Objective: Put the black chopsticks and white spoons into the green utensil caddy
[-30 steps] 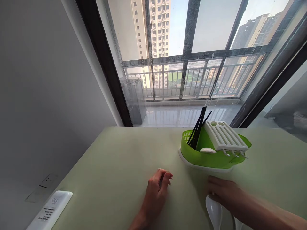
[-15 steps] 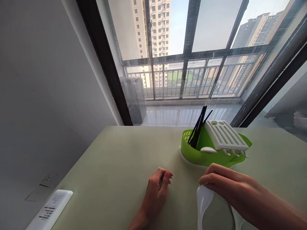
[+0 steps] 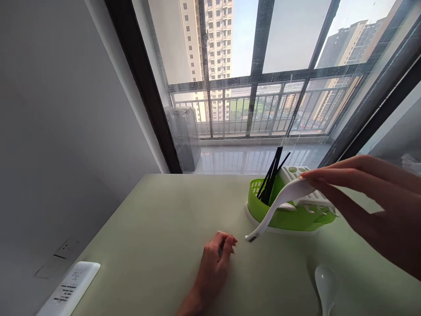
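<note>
Between the thumb and fingers of my right hand (image 3: pixel 378 202) is a white spoon (image 3: pixel 283 195), gripped by its bowl end. The spoon's handle slants down to the left in front of the green utensil holder (image 3: pixel 286 221). My left hand (image 3: pixel 214 259) rests on the table, fingers loosely curled in, with nothing visible in it. Black chopsticks (image 3: pixel 271 177) lean in the left part of the holder. A white slotted rack (image 3: pixel 292 172) sits on its right part, partly hidden by my right hand. A second white spoon (image 3: pixel 326 283) lies on the table at lower right.
A white power strip or similar flat device (image 3: pixel 70 287) lies along the left edge of the pale green table (image 3: pixel 158 228). A grey wall (image 3: pixel 66 109) stands to the left. Beyond the table's far edge is a glass door onto a balcony.
My right hand has lifted the white spoon up and to the right, in front of the holder. The second spoon now shows more fully. My left hand has stayed put.
</note>
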### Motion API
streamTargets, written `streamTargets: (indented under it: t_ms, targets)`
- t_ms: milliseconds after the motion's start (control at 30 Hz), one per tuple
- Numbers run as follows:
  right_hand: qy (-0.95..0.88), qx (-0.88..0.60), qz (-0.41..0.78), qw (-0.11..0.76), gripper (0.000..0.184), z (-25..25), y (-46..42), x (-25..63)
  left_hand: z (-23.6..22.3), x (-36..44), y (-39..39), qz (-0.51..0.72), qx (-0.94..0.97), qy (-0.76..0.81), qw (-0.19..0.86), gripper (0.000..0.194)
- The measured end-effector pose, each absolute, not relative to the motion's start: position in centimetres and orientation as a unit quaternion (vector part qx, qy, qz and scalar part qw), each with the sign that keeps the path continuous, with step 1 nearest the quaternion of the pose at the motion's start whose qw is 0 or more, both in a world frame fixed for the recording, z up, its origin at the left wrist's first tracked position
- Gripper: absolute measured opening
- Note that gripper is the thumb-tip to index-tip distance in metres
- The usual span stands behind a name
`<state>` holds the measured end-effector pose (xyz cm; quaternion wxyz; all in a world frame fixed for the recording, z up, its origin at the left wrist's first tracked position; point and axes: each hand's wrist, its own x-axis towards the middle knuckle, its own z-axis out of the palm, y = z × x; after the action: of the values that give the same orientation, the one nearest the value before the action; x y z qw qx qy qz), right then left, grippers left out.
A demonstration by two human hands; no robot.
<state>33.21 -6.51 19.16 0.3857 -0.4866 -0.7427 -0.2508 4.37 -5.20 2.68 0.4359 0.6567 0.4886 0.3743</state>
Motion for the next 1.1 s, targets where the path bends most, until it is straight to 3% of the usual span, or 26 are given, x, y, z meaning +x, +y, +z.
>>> streamTargets:
  t_ms: [267, 500, 1100]
  targets:
    - [-0.7, -0.505, -0.305, 0.402, 0.013, 21.3, -4.4, 33.6, 2.7, 4.4, -5.1, 0.38, 0.654, 0.48, 0.444, 0.046]
    - [-0.687, -0.478, -0.41, 0.363, 0.013, 20.6, -3.0, 32.6, 2.6, 4.4, -5.1, 0.377, 0.653, 0.482, 0.446, 0.047]
    - [-0.713, -0.482, -0.397, 0.32, 0.016, 18.9, -1.0, 34.3, 2.3, 4.4, -5.1, 0.375, 0.653, 0.483, 0.447, 0.046]
